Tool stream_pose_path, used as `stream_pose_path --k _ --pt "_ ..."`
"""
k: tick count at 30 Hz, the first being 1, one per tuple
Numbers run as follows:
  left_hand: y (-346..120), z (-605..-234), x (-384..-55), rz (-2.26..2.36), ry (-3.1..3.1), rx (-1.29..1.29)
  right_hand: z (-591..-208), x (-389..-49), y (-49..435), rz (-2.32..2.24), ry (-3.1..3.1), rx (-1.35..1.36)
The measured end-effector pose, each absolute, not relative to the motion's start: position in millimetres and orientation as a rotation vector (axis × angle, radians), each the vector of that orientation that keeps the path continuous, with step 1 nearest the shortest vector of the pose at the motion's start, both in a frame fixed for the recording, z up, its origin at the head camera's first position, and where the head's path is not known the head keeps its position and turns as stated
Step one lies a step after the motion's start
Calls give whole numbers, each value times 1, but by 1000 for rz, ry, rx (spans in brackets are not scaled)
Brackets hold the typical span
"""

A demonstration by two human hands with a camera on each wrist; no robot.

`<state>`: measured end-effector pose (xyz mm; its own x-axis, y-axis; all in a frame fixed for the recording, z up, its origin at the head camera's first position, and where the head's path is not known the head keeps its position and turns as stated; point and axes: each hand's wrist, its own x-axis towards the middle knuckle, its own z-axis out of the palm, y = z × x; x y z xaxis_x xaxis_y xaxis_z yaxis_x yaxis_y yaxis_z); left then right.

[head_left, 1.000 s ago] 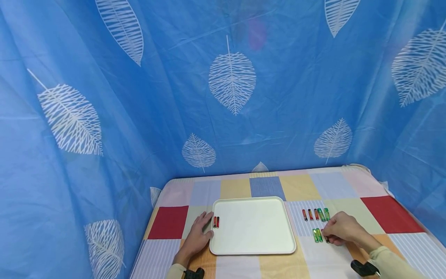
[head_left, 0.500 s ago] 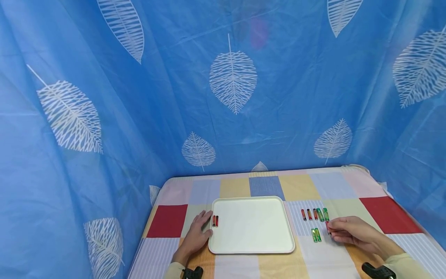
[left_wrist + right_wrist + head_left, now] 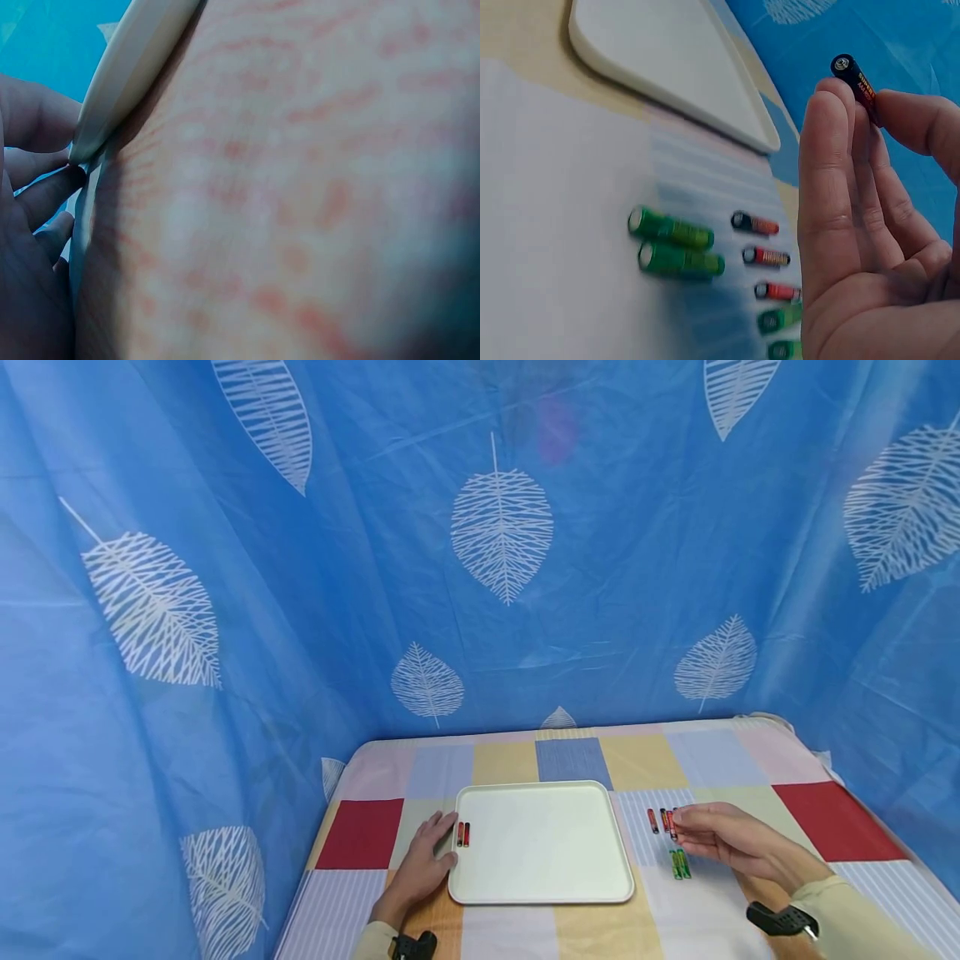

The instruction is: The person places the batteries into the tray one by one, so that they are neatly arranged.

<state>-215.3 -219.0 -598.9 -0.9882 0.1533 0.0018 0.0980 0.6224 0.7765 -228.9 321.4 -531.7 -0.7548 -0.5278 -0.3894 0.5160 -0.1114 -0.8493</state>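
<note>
My right hand (image 3: 731,842) pinches a small red-and-black AAA battery (image 3: 857,84) between thumb and fingertips. In the right wrist view it is raised, black end showing. Below it lies a row of smaller red-and-black batteries (image 3: 766,256) and green ones (image 3: 778,319), partly hidden by the hand. Two green batteries (image 3: 680,864) lie side by side nearer me. My left hand (image 3: 420,867) rests at the left edge of the white tray (image 3: 543,843), its fingers and thumb touching the rim. Just inside that edge lie two red-and-black batteries (image 3: 463,835).
A patchwork cloth (image 3: 510,935) covers the table under the tray and batteries. Blue curtain (image 3: 600,635) with white leaf prints hangs behind the table and along both sides. Most of the left wrist view is blurred cloth.
My right hand has lifted a red-and-black battery from beside the two green ones and carried it left and away from me, over the far row. The left hand stays at the tray.
</note>
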Motion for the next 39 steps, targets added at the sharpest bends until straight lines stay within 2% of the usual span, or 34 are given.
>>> stream_pose_path --k 16,39 --pt "-217 -599 -216 1327 2768 215 -532 -253 245 -1882 1570 -113" --pt "-218 -599 -213 1333 2761 208 -554 -278 126 -1874 1654 -76"
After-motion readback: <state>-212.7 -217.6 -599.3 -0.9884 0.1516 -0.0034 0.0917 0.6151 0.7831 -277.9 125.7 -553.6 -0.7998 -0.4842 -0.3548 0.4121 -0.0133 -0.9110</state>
